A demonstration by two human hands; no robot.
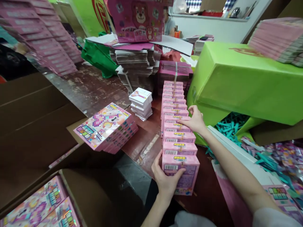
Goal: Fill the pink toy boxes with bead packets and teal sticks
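The left hand (165, 180) clasps the near end of the pink box row (176, 126), fingers curled. Farther along the row, the right hand (194, 121) rests on top, fingers apparently pressed together.

I see a worn wooden table (94, 90), a row of pink boxes (176, 126) down mid-frame, a leaning box stack (106, 127) centre left, white cards (141, 102) above it, paper stacks (136, 61) at upper centre

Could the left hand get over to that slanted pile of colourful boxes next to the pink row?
Probably yes. The left hand grips the nearest box of the row, and the tilted pile of boxes lies just leftward with only bare table between.
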